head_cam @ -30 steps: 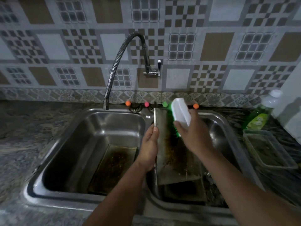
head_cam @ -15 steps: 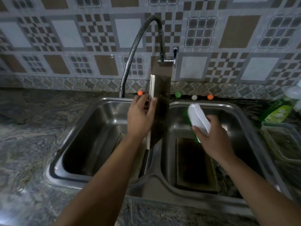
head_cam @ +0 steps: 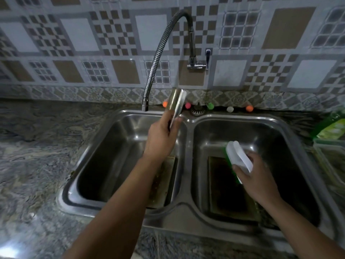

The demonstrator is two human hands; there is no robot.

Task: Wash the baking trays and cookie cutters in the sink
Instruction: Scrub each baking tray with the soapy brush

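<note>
Baking trays: three; one (head_cam: pixel 177 101) gripped edge-on by left hand (head_cam: pixel 160 139) over left basin, one (head_cam: pixel 161 181) lying below, one (head_cam: pixel 226 186) in right basin.
Scrub brush (head_cam: pixel 238 159): one, clasped by right hand (head_cam: pixel 257 176).
Sink (head_cam: pixel 186 208): two basins.

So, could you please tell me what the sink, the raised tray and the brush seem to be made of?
Sink: apparently stainless steel, a dull shine with soft highlights. Tray in the left hand: thin metal by its bright reflective edge, though blurred. Brush in the right hand: likely plastic, smooth white back, green bristles.
</note>
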